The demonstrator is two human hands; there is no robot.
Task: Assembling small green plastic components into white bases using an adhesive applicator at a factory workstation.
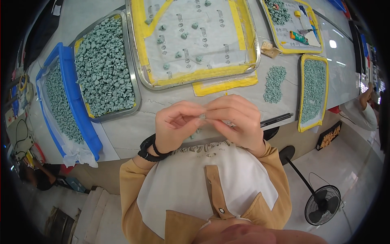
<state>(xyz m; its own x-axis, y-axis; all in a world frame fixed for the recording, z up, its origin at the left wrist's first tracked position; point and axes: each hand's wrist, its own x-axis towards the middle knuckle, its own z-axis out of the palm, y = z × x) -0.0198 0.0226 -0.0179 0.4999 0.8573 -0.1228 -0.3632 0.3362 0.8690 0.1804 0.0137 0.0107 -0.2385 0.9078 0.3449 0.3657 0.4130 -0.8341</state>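
Observation:
My left hand (175, 123) and my right hand (239, 118) meet at the fingertips above the near edge of the table. Both are closed in a pinch on a small grey-green piece (202, 116), mostly hidden by the fingers. Just below it, a few similar pieces (196, 134) lie on the table, partly covered by my hands. Beyond my hands stands a large metal tray (195, 75) edged with yellow tape. Its white printed liner carries several spaced-out clusters (184, 35) of the same colour.
Left of me, a metal tray (136, 95) heaped with larger pieces adjoins a blue bin (83, 118) of smaller ones. On the right are a loose pile of bits (275, 84), a yellow-edged tray (300, 118), dark slim tools (277, 119) and a far tray holding a green-orange tube (299, 38).

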